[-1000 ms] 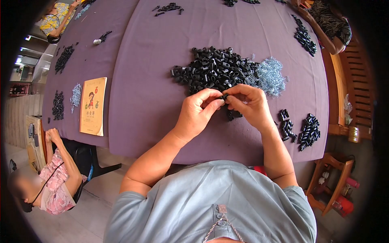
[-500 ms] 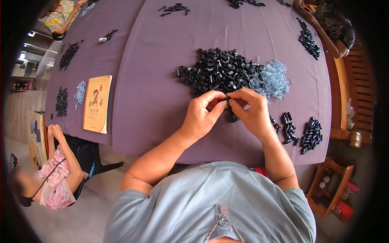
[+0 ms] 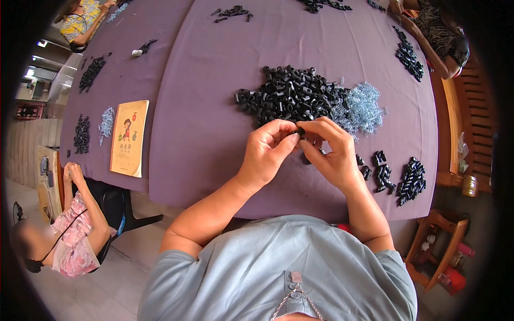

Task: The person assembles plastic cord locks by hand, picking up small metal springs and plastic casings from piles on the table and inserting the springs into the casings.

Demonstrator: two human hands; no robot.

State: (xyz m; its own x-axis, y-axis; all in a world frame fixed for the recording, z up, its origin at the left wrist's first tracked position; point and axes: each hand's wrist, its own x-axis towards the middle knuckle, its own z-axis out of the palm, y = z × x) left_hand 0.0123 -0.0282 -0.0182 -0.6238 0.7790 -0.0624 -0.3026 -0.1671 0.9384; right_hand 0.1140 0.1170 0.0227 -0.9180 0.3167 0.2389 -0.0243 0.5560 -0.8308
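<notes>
In front of my chest, my left hand [image 3: 269, 147] pinches a small black plastic piece [image 3: 298, 131] between thumb and fingertips. My right hand [image 3: 333, 151] meets it from the other side, fingers curled around the same piece, its thumb a little lower. Most of the piece is hidden by the fingertips. Just beyond both hands lies a big heap of short black tubular parts [image 3: 292, 93]. A pile of thin, pale blue springs [image 3: 364, 107] adjoins it on the right. Some black pieces lie partly hidden under my right hand.
Right of my hands are smaller groups of black pieces [image 3: 412, 182]. A yellow booklet [image 3: 129, 139] lies on the purple tablecloth [image 3: 198, 107] at left, near another spring pile [image 3: 106, 125]. Other people sit around the table: one in pink [image 3: 80, 235], others at the far corners.
My right thumb has dropped slightly away from the left fingertips, and the right fingers have shifted around the black piece. The heaps look the same.
</notes>
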